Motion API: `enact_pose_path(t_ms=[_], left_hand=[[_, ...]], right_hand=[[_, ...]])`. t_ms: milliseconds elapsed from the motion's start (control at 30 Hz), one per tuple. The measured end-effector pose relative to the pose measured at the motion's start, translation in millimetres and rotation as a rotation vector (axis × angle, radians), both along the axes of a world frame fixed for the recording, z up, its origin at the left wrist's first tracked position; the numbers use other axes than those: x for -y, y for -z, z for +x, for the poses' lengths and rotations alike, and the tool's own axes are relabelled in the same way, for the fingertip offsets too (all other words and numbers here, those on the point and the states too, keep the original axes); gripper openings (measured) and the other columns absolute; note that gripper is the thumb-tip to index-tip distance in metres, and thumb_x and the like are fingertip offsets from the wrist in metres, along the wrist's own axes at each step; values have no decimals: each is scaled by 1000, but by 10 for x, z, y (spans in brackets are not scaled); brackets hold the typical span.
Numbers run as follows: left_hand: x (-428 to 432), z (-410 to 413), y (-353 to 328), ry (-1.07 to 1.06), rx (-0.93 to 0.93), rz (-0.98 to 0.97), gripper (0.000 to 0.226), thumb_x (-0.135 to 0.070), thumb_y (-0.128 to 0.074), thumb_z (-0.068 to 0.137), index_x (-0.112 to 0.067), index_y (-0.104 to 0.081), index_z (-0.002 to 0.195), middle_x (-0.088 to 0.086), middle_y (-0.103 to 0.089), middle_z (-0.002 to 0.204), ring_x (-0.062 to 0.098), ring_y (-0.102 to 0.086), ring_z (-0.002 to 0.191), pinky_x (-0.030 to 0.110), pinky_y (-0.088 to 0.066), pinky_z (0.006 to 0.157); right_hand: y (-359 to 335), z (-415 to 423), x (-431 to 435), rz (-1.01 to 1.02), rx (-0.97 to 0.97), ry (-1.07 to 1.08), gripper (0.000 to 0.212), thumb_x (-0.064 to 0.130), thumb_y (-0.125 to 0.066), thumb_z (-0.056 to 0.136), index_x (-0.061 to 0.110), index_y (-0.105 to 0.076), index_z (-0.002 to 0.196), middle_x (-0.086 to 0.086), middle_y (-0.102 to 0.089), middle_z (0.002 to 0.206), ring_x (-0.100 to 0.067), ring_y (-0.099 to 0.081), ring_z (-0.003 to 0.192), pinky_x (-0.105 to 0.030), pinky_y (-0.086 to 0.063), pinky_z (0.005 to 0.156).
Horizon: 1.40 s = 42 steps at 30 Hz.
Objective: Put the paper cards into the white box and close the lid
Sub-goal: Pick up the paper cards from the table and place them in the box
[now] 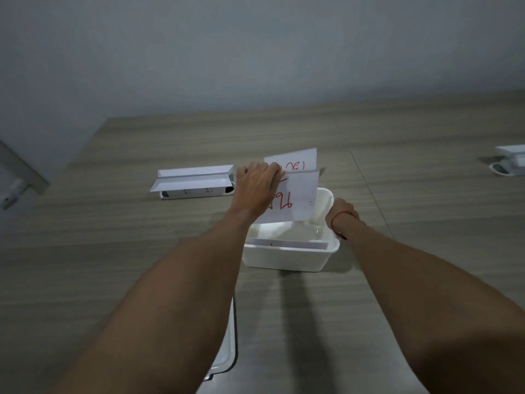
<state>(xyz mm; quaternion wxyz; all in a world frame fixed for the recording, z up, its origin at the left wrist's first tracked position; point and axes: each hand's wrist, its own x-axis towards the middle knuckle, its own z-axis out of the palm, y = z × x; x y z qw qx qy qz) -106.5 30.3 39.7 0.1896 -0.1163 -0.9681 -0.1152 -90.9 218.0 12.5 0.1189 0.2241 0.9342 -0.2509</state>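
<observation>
An open white box stands on the wooden table in front of me. My left hand grips two white paper cards with red writing, the front one tilted over the box's far left side and the second behind it. Another card lies flat inside the box. My right hand, a red string on its wrist, rests at the box's right rim; its fingers are hidden. The white lid lies on the table near me, mostly covered by my left forearm.
A white pop-up socket unit with its flap raised sits left of the cards. A second such unit is at the far right edge. The table meets a grey wall behind, and its left edge runs diagonally.
</observation>
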Motion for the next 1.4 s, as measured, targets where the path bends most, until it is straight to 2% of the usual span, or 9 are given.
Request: enact_pose_path(t_ms=[267,400,500,633,733,867,1033,1300,1400], left_hand=[[82,352,476,34,254,-30,33,-36,-29,102,-15,-56,104,5,-65,101,28,-55,97,38,-35,91],[81,453,638,67,596,-85,42,-42,-24,101,-18,-57,110,7,-64,116,32,-56,109,45,-35,95],[141,354,598,-24,821,104,60,-56,-22,96,-16,-66,107,8,-65,121,32,-57,112,46,-38,101],[350,179,539,-207,514,177,54,-46,-33,97,-8,-71,98,13,-71,105,34,-63,103,41,-48,92],[505,65,526,-386,320,128,36,-34,-48,94,-16,-60,123,10,-61,122,29,-53,117,40,-42,98],[604,-167,623,-540,348,219,38,-30,-46,95,-12,-53,127,12,-57,127,31,-50,121,43,-39,101],[608,-444,741,-573,452,503,40,-28,-27,101,-7,-53,122,20,-65,112,38,-62,103,45,-53,88],[565,-785,786,-613,443,395,37,-26,-24,102,-4,-53,110,20,-64,109,37,-60,100,36,-42,76],[548,-883,810,-625,415,377,38,-25,-25,102,-2,-54,109,21,-64,108,38,-60,100,35,-40,74]], right_hand=[[-6,6,25,8,-5,5,41,3,-46,90,1,-52,130,-20,-54,136,-37,-55,122,-40,-49,99],[-10,-38,56,31,-24,-10,41,5,-47,91,2,-51,132,-19,-51,139,-36,-51,127,-37,-44,102],[-21,-88,99,44,-25,-25,39,4,-48,90,1,-55,128,-20,-55,135,-36,-55,124,-37,-47,99],[-15,-221,196,36,-27,-38,38,3,-49,89,0,-56,126,-20,-57,132,-37,-57,121,-38,-49,96],[-6,-411,253,28,-41,-49,36,6,-50,90,1,-59,124,-19,-60,130,-36,-59,119,-38,-49,96],[-51,-741,298,144,-94,-102,32,20,-47,94,7,-62,120,-14,-63,126,-32,-61,116,-35,-48,94],[-11,-1264,366,225,-157,-227,35,24,-46,97,10,-53,128,-14,-53,134,-32,-51,126,-42,-43,101],[286,-2028,517,313,-188,-512,50,14,-45,98,18,-32,146,-6,-22,159,-26,-19,148,-47,-22,117],[348,-2235,567,365,-181,-567,45,13,-47,97,17,-40,141,-8,-37,152,-27,-28,144,-46,-23,115]])
